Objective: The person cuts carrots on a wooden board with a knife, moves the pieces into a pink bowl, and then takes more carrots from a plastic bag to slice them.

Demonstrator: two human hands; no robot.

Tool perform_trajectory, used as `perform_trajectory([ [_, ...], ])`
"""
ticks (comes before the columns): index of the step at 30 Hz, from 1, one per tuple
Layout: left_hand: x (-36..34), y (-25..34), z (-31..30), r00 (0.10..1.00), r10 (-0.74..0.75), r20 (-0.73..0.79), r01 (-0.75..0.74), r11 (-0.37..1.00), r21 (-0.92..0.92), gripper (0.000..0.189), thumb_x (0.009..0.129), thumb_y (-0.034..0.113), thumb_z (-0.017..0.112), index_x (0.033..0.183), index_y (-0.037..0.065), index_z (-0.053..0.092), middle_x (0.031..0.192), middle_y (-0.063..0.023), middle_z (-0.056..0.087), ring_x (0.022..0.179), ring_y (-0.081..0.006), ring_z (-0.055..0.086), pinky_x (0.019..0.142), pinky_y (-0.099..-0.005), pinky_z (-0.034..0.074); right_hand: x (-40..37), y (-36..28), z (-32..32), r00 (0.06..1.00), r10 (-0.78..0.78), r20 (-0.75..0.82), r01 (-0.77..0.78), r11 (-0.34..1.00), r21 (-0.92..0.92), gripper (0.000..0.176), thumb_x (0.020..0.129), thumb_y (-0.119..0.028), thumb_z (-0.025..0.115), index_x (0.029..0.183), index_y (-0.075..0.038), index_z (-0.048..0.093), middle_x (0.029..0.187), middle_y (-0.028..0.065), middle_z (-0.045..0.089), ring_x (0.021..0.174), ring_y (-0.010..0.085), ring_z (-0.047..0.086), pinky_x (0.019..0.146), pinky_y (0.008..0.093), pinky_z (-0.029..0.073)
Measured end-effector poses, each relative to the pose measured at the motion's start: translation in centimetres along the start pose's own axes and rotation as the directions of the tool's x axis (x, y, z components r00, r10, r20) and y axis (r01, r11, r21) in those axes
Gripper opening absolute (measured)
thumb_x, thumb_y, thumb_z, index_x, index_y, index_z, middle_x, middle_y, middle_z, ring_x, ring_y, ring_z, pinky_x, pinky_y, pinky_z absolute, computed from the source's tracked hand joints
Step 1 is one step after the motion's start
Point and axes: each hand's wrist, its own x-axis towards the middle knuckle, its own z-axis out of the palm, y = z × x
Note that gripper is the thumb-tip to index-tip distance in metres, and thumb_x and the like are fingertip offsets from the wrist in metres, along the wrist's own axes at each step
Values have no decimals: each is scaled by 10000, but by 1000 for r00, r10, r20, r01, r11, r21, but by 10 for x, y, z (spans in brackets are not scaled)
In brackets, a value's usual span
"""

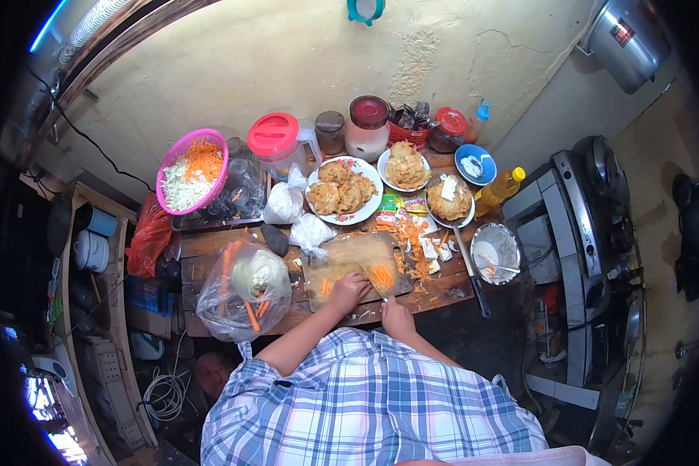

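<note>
A wooden cutting board (348, 256) lies on the wooden table (210, 245) in front of me. My left hand (349, 290) rests on the board's near edge, fingers curled on a small piece of carrot. My right hand (397, 315) sits just off the board's near right corner, closed on a knife (375, 286) whose blade points up toward the left hand. Cut carrot sticks (383, 273) are piled on the board to the right of the blade. More carrot scraps (415, 248) are scattered past the board's right edge.
A clear bag with cabbage and carrots (245, 291) lies left of the board. Behind are a pink bowl of shredded vegetables (192, 172), a red-lidded pitcher (279, 144), plates of fritters (343, 190), jars, an oil bottle (499, 189) and a metal bowl (495, 250). A stove (590, 233) stands at right.
</note>
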Motion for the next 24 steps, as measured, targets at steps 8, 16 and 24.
perform_trajectory([
  [8,-3,-4,5,996,75,-40,-74,997,21,85,727,117,687,756,37,688,813,-65,661,808,-216,625,673,-320,527,-2,-4,-5,1000,-8,-21,10,997,71,261,934,-237,453,947,16,513,766,308,604,750,474,600,671,550,474],
  [16,-2,0,1,1000,1,-32,-2,1000,-22,92,726,113,689,761,28,685,814,-75,665,816,-221,636,688,-321,530,6,-1,4,1000,-12,7,12,1000,22,256,925,-234,467,951,16,517,759,293,614,732,470,608,665,553,479],
  [24,-3,-2,0,998,48,-34,-48,999,11,79,729,116,685,751,40,680,807,-63,659,820,-213,630,671,-312,529,13,2,14,1000,-24,-8,24,1000,-12,248,926,-232,466,967,10,509,725,291,610,713,466,609,642,551,480],
])
